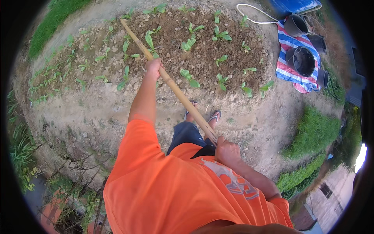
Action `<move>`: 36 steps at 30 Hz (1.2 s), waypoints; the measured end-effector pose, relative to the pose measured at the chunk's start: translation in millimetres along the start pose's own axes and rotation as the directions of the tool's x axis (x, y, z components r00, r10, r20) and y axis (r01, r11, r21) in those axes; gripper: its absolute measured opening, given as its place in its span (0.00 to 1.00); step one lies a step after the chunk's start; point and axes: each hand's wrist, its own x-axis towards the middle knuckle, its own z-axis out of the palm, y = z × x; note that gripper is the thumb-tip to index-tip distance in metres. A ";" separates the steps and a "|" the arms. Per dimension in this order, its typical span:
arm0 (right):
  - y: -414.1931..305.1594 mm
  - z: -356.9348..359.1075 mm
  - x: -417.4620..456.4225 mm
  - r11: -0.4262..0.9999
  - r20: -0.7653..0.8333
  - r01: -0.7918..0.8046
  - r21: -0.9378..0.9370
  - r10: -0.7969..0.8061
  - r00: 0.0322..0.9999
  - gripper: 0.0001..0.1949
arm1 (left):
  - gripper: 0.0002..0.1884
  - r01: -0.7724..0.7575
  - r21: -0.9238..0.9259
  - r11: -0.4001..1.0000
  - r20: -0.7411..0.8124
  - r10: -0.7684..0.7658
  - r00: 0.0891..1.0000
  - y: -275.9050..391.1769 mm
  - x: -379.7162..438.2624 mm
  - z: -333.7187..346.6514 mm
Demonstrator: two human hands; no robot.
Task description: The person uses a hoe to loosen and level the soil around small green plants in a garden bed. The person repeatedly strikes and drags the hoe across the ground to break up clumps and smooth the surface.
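My left hand (153, 68) grips a long bamboo pole (184, 101) partway along its length. Lower down, near my waist, my right hand (229, 150) is closed around the pole's near end. The pole slants away to the upper left, its far tip over the planted soil bed (175, 70); no tool head can be made out there. Leafy green seedlings (188, 44) stand in loose rows in the cloddy brown soil. One seedling (150, 41) is close beside the pole, just beyond my left hand. My sandalled feet (214, 117) are on the dirt at the bed's near edge.
To the right, black buckets (301, 61) sit on a striped tarp (285, 44), with a blue plastic container (293, 5) and a white hose (254, 20) behind. Grass (311, 133) grows at right and far left. Dry branches (84, 163) stick up at lower left.
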 end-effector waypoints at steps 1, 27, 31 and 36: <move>7.1 0.8 -7.3 1.000 0.011 -0.007 -0.009 0.007 1.000 0.08 | 0.04 -0.004 0.029 1.000 -0.018 0.004 1.000 -9.9 -12.3 5.5; 52.1 8.4 -45.8 0.999 -0.008 -0.050 0.011 0.051 0.999 0.08 | 0.05 0.020 0.058 0.998 -0.091 -0.014 0.996 -59.5 -41.6 29.2; 52.8 -3.7 -34.0 0.997 -0.077 -0.059 0.052 0.063 0.995 0.06 | 0.05 0.040 0.039 0.998 -0.042 -0.039 0.998 -39.3 -39.8 34.5; 60.5 -4.0 -38.5 0.995 -0.020 -0.088 -0.050 0.087 0.996 0.06 | 0.02 0.055 0.024 0.998 -0.112 -0.052 0.992 -61.5 -45.7 40.9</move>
